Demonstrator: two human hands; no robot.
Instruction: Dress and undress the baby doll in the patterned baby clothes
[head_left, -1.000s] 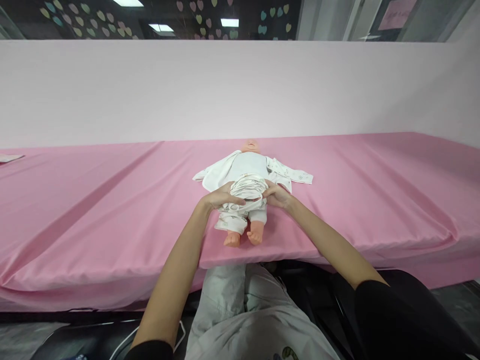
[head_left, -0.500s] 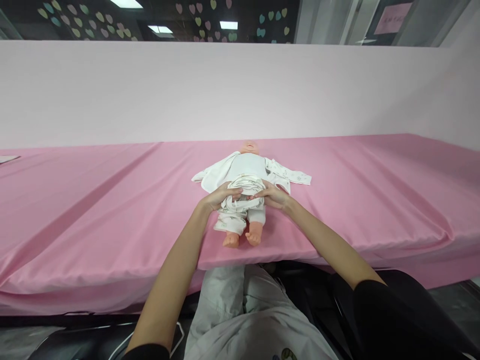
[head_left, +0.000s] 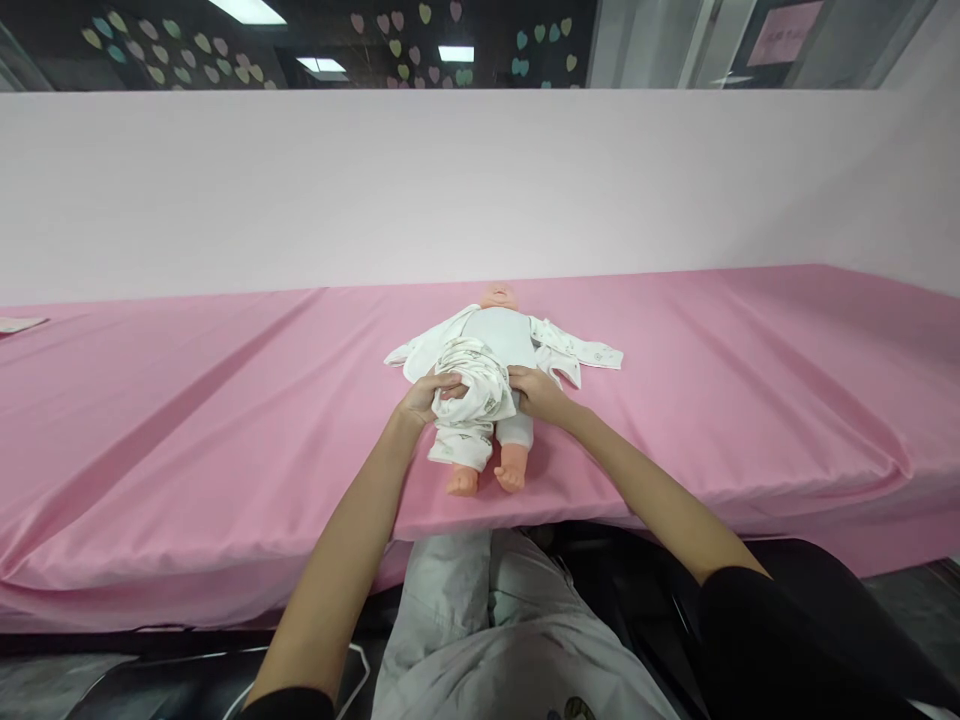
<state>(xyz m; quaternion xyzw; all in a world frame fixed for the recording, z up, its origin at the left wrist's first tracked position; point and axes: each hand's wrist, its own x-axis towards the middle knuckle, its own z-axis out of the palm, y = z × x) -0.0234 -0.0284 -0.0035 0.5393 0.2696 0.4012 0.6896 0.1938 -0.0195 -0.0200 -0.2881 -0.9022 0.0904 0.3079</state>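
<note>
Both my left hand (head_left: 426, 396) and right hand (head_left: 534, 391) grip the bunched trousers (head_left: 475, 372) at the doll's (head_left: 491, 335) waist, near the surface's front edge; the jacket (head_left: 571, 350) lies open.

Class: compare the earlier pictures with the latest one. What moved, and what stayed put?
Both hands, left hand and right hand, keep their grip on the bunched trousers and have drawn the waistband further up the doll toward its chest. The doll, its open jacket and the pink sheet stayed put.
</note>
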